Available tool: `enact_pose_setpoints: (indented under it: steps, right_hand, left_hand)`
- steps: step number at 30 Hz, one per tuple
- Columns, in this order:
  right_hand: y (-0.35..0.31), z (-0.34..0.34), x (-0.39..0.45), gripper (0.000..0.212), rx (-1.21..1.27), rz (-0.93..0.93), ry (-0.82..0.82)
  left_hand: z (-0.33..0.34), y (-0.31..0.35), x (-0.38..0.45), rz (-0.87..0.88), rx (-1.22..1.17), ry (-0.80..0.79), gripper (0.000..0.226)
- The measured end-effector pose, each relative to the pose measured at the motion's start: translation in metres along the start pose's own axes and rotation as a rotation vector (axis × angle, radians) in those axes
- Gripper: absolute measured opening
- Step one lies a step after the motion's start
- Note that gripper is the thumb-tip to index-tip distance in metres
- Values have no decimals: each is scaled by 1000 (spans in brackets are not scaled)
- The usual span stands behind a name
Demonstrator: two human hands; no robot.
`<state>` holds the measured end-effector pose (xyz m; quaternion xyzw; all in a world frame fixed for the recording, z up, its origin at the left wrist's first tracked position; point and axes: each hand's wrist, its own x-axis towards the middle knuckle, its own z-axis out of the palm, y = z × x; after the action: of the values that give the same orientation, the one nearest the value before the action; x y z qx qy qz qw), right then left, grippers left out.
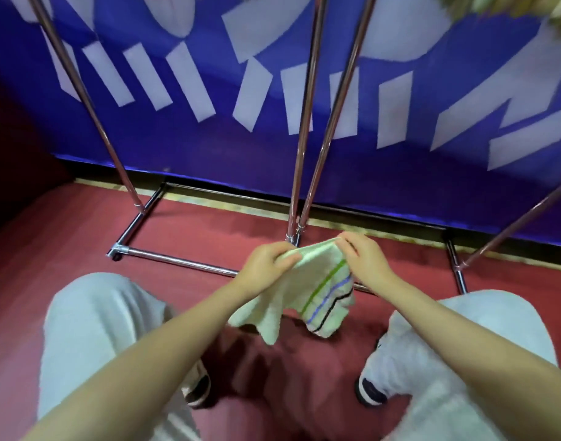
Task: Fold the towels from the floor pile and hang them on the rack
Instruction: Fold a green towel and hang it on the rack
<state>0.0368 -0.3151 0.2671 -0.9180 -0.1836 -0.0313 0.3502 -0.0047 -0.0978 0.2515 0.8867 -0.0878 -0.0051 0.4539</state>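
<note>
Both hands pinch one pale-green terry towel with green, blue and black stripes [317, 291]: left hand [266, 262] at nine o'clock, right hand [365, 259] at three, top edge stretched between them, rest hanging toward six, chrome tube rack [301, 138] at twelve.

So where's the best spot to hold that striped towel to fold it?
By its top edge, from above, as both hands do: the left hand and right hand pinch the towel at its upper corners, so the rest hangs free below.
</note>
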Motion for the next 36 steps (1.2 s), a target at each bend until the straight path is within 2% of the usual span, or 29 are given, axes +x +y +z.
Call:
enact_pose_setpoints:
  steps: [5,10,13,18,21,24,27,31,34,36]
  right_hand:
    - [-24,-36,-16,23,299,185,151]
    - [-6,-53,-23,21,496,402,339]
    - [-2,-55,-22,20,539,463,380]
    - [-3,-41,-28,17,379,431,269]
    - [-14,-23,-31,13,330,405,181]
    - [-32,-4,-40,13,355,293,72]
    - [-48,16,-49,21,435,223,-74]
    - [-62,40,-59,26,439,138,-237]
    - [-69,49,-65,13,372,95,-270]
    - [-68,50,-66,26,387,95,-265]
  left_hand:
    - [-17,6,-30,-44,-23,-14,32]
    - [-33,-5,-43,-176,-51,-42,38]
    - [-37,-7,-50,-257,-123,6,37]
    - [-38,-6,-51,-300,-213,248,17]
    - [-37,-2,-54,-209,-157,308,24]
    - [-30,5,-61,-134,-147,308,26]
    - [-20,15,-67,-90,-169,289,29]
    - [-10,18,-70,-58,-217,212,28]
    - [-8,18,-69,-41,-219,186,25]
    - [-9,18,-67,-34,-211,182,19]
